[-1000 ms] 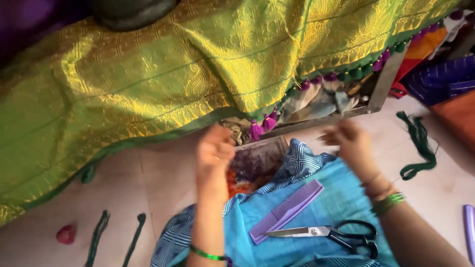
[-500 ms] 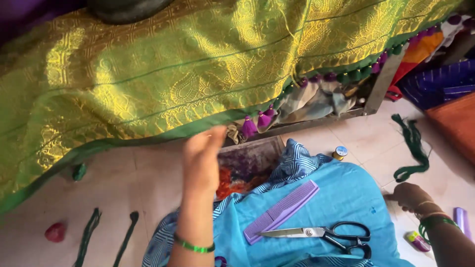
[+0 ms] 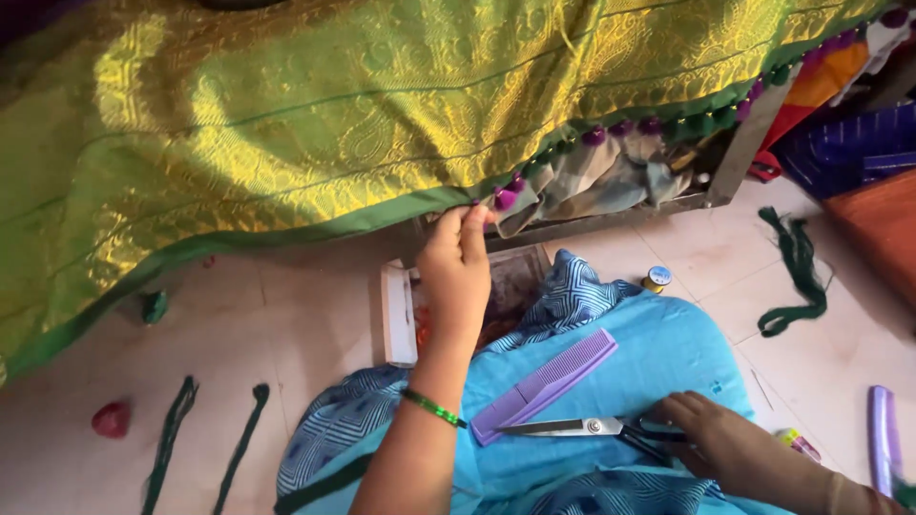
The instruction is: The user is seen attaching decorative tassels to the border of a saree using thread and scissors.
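Observation:
A green and gold brocade cloth [image 3: 286,114] hangs across the top of the view, its edge trimmed with purple and green tassels [image 3: 611,133]. My left hand [image 3: 456,262] pinches that green edge beside a purple tassel [image 3: 504,198]. My right hand [image 3: 718,441] rests on the black handles of steel scissors [image 3: 572,428] lying on the blue cloth [image 3: 658,353] over my lap. A purple comb [image 3: 544,385] lies on the blue cloth just above the scissors.
A white-rimmed box [image 3: 393,315] of orange and purple threads sits under my left hand. Dark green thread hanks [image 3: 792,277] lie at right, two more strands [image 3: 205,443] at left. A small thread spool [image 3: 655,278], a red lump [image 3: 110,418] and a purple tube [image 3: 883,439] lie on the tiled floor.
My left hand rose from over the box and took hold of the cloth's edge. My right hand swept down from the tassels, out to the right, then onto the scissors' handles.

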